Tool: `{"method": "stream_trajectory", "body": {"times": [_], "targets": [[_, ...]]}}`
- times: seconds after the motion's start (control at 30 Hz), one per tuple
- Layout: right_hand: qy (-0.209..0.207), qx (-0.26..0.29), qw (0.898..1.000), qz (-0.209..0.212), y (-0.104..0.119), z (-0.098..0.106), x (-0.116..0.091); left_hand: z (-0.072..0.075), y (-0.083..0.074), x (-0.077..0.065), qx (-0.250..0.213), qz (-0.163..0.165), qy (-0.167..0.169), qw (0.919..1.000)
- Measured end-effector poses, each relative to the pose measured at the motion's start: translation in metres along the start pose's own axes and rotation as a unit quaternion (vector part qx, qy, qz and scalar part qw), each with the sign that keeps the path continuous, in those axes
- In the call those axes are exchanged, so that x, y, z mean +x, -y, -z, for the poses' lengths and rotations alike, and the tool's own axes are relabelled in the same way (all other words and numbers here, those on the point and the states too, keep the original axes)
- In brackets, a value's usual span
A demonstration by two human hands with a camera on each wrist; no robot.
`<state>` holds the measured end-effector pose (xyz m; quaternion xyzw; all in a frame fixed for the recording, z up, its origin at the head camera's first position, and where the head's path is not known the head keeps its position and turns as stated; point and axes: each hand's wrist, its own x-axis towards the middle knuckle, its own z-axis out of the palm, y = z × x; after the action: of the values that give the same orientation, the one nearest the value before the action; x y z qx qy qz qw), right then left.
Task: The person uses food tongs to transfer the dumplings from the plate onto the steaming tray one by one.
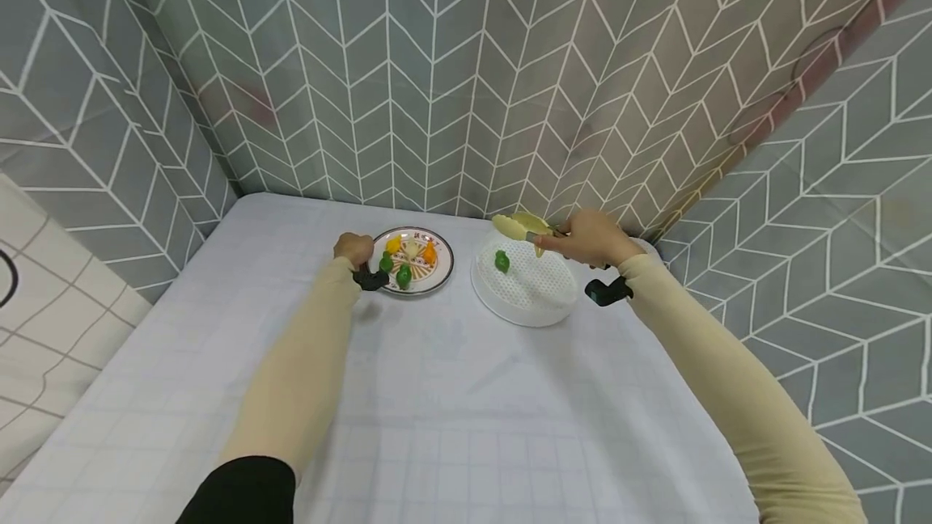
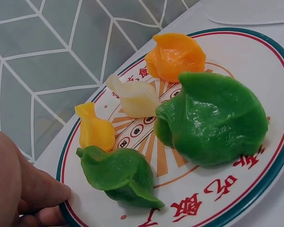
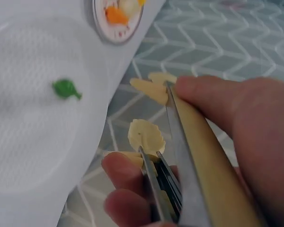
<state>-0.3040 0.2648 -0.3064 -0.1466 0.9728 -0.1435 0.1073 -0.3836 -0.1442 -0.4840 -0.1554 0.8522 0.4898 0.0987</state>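
My left hand (image 1: 354, 247) grips the left rim of a round, dark-edged plate (image 2: 274, 61), thumb above and fingers below. On the plate lie dumplings: a large green dumpling (image 2: 217, 123), a second green dumpling (image 2: 118, 175), an orange dumpling (image 2: 175, 56), a white dumpling (image 2: 135, 97) and a yellow dumpling (image 2: 97, 130). My right hand (image 1: 591, 238) holds metal tongs (image 3: 180, 137) with pale yellow scalloped tips over the far side of a white perforated steamer (image 1: 524, 315). The tips stand apart, with nothing seen between them. One green dumpling (image 3: 66, 88) sits on the steamer.
A white cloth covers the table (image 1: 437, 411). Behind it hangs a grey curtain (image 1: 451, 87) with white chevron lines, and another patterned panel (image 1: 837, 281) closes the right side. Tiled floor (image 1: 58, 322) shows past the left edge.
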Motion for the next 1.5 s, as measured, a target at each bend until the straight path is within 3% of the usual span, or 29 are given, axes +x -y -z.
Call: {"method": "stream_trajectory", "body": {"times": [0.1, 0.23, 0.5, 1.03, 1.27, 1.5], "targets": [[-0.003, -0.001, 1.000, 0.018, 0.018, -0.011, 0.007, 0.000, 0.000, 0.000, 0.006, 0.002, 0.002, 1.0000], [0.026, 0.004, 0.999, 0.027, 0.042, -0.029, 0.016, 0.000, -0.001, -0.002, 0.011, 0.005, 0.004, 0.9999], [0.063, 0.013, 0.998, 0.017, 0.076, -0.055, 0.033, 0.000, -0.003, -0.005, 0.013, 0.004, -0.002, 0.9999], [0.068, 0.018, 0.997, -0.027, 0.076, -0.080, 0.055, 0.000, -0.005, -0.008, 0.007, 0.010, -0.002, 0.9999], [0.067, 0.018, 0.997, -0.017, 0.076, -0.082, 0.058, 0.000, -0.005, -0.007, 0.014, 0.004, -0.009, 0.9998], [0.071, 0.006, 0.997, -0.003, 0.081, -0.087, 0.063, -0.001, -0.006, -0.008, 0.009, 0.019, -0.010, 0.9997]]}}
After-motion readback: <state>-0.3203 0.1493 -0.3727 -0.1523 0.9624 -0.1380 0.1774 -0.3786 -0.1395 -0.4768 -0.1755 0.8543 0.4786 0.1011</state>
